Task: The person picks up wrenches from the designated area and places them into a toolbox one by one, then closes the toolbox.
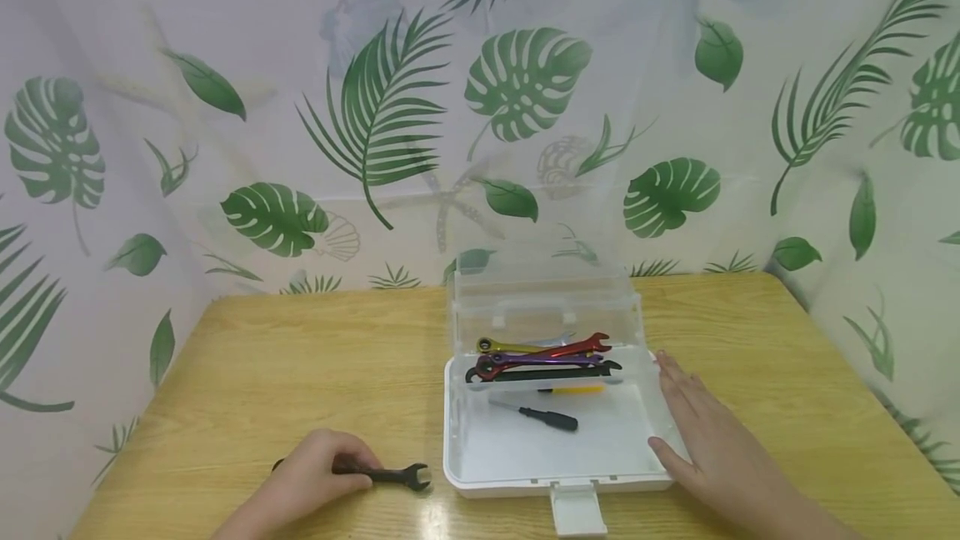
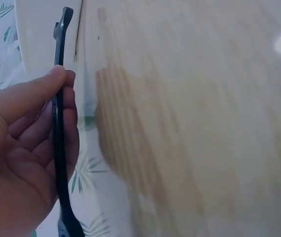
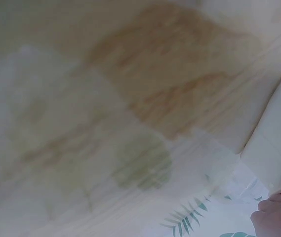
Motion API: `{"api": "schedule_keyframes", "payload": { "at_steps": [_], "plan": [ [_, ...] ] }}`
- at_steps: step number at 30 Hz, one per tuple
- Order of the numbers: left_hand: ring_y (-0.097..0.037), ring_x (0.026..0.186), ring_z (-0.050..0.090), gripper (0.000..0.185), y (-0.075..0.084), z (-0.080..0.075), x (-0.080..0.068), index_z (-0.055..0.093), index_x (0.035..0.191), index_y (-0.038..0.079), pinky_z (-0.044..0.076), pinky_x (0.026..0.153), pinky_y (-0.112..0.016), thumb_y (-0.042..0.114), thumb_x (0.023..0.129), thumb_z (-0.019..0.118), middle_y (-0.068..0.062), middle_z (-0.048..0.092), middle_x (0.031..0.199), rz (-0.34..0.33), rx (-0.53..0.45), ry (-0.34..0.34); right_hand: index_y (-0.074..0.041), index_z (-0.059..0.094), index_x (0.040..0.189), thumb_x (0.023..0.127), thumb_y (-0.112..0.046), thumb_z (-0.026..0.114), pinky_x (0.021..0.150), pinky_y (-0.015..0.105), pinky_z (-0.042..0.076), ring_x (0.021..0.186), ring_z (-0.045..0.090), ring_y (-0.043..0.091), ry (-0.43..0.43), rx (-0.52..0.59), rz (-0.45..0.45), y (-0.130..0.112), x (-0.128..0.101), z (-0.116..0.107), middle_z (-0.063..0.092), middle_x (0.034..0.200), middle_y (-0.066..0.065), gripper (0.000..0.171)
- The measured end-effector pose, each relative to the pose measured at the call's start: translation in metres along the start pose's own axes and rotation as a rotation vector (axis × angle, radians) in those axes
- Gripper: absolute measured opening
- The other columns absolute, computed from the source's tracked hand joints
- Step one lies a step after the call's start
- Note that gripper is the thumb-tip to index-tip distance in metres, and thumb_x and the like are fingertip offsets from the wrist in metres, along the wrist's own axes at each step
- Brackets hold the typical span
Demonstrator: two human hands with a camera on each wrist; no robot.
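Between thumb and fingers, my left hand [image 1: 318,473] pinches a black wrench [image 1: 393,476], its open-ended jaw pointing toward the box. In the left wrist view the wrench [image 2: 58,133] runs along the curled fingers, the thumb pressed on its shaft. My right hand [image 1: 708,432] rests with extended fingers against the right side of a white toolbox [image 1: 487,486]; its fingers show at the corner of the right wrist view. Inside the box lies a black-handled screwdriver [image 1: 551,418]. Behind it, red, purple, yellow and black wrenches [image 1: 555,357] lie in a clear raised tray.
The toolbox's clear lid [image 1: 543,282] stands open at the back. Its white latch [image 1: 577,511] hangs down toward me at the front. A yellow-handled tool [image 1: 581,390] lies partly under the tray. Leaf-printed sheets [image 1: 420,123] surround the wooden table [image 1: 300,373] at the back and sides.
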State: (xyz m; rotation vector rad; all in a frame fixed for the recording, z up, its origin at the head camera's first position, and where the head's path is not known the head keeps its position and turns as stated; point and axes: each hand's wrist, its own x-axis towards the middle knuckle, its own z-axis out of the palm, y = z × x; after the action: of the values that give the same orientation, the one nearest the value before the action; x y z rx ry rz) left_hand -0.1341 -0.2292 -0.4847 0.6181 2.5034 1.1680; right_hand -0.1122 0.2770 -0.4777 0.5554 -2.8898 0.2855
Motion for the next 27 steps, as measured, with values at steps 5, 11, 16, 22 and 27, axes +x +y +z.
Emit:
{"api": "schedule_keyframes", "payload": {
  "at_steps": [5,11,16,22,27],
  "plan": [
    [-0.001,0.088,0.073,0.011,0.002,-0.004,0.000,0.082,0.096,0.012,0.059,0.081,-0.019,0.005,0.088,0.084,0.000,0.081,0.097,-0.013,0.027,0.055,0.006,0.027,0.164,0.102,-0.040,0.066,0.119,0.005,-0.017,0.153,0.041,0.041,0.021,-0.018,-0.013,0.001,-0.001,0.002,0.027,0.175,0.020,0.086],
    [-0.001,0.087,0.072,0.012,0.002,-0.010,-0.001,0.082,0.096,0.013,0.060,0.079,-0.018,0.005,0.089,0.083,0.001,0.081,0.097,-0.068,0.044,0.079,0.006,0.026,0.165,0.102,-0.040,0.066,0.120,0.005,-0.017,0.154,0.040,0.041,0.017,-0.015,-0.018,0.001,-0.002,0.002,0.025,0.175,0.019,0.087],
    [-0.003,0.085,0.071,0.011,0.005,-0.016,0.001,0.083,0.097,0.012,0.059,0.076,-0.019,0.004,0.089,0.083,0.000,0.081,0.097,-0.080,0.061,0.100,0.006,0.027,0.164,0.101,-0.038,0.068,0.121,0.006,-0.016,0.153,0.041,0.040,0.043,-0.024,-0.036,0.003,-0.002,0.004,0.027,0.175,0.020,0.087],
    [-0.007,0.086,0.073,0.011,0.011,-0.027,0.003,0.083,0.100,0.008,0.061,0.076,-0.020,0.005,0.090,0.082,-0.004,0.081,0.099,-0.048,0.074,0.114,0.007,0.028,0.163,0.100,-0.037,0.069,0.120,0.006,-0.015,0.152,0.043,0.042,0.055,-0.017,-0.046,0.004,-0.001,0.003,0.027,0.175,0.020,0.087],
    [-0.013,0.088,0.075,0.012,0.019,-0.035,0.005,0.083,0.102,0.007,0.063,0.077,-0.025,0.004,0.091,0.081,-0.007,0.081,0.102,-0.049,0.087,0.135,0.006,0.027,0.164,0.102,-0.038,0.067,0.119,0.005,-0.016,0.153,0.041,0.043,0.028,-0.009,-0.028,0.002,0.000,0.002,0.026,0.175,0.020,0.087]
  ]
}}
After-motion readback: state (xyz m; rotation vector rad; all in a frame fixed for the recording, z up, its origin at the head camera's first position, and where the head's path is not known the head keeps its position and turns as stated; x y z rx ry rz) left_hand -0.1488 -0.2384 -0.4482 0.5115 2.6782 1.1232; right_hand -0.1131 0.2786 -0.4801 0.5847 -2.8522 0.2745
